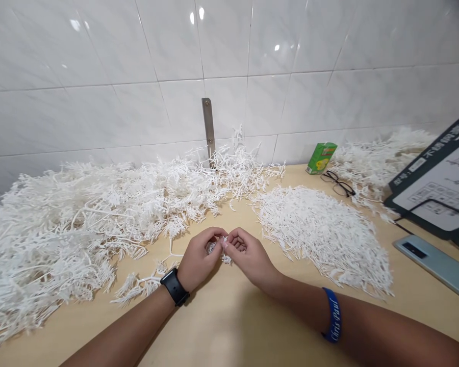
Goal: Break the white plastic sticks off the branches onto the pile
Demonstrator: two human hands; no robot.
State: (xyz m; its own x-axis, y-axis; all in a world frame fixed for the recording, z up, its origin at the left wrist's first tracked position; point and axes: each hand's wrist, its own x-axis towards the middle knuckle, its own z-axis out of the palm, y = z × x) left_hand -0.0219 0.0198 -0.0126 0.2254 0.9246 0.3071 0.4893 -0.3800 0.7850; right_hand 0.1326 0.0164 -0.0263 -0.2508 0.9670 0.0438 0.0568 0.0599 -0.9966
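Observation:
Near the middle of the table, my left hand (199,259) and my right hand (252,258) meet at their fingertips. Both are closed around a small white branched piece (226,259), mostly covered by the fingers. A large tangled heap of white branched pieces (118,204) spreads over the left and back of the table. To the right of my right hand lies a flatter pile of short white pieces (321,229). A few loose branched pieces (137,286) rest beside my left wrist.
A green box (321,158) and black glasses (338,184) sit at the back right, by another white heap (382,155). A dark printed box (439,178) and a phone (436,265) are at the right. A metal bracket (208,125) is fixed to the tiled wall.

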